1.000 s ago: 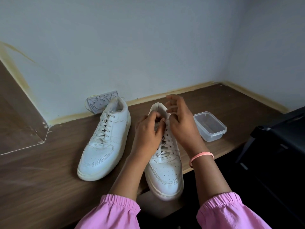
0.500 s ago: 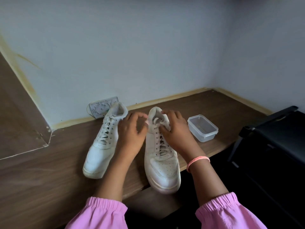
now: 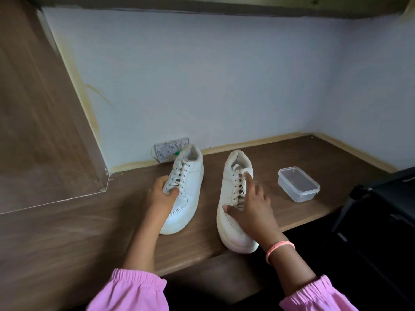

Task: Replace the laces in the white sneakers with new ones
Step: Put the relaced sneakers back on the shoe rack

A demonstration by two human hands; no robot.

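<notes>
While both white sneakers lie on the wooden shelf (image 3: pixel 280 153) with heels toward the wall and toes toward the person, the right sneaker (image 3: pixel 235 198), its toe over the shelf edge, sits left of the plastic container (image 3: pixel 298 184), and the left sneaker (image 3: pixel 185 189) lies further left again. The right hand (image 3: pixel 251 209) rests spread on the right sneaker, forefinger straight along its laces (image 3: pixel 238 182), thumb on the vamp. The left hand (image 3: pixel 160 194) grips the left sneaker's side beside its eyelets, fingers curled around the upper; unlacing looks barely begun.

a clear plastic container (image 3: pixel 298 184) sits without a lid on the wooden desk (image 3: pixel 67 232), near the right edge. a patterned white box (image 3: pixel 167 149) leans against the pale wall (image 3: pixel 202 86). a dark chair (image 3: pixel 381 209) stands at right.
</notes>
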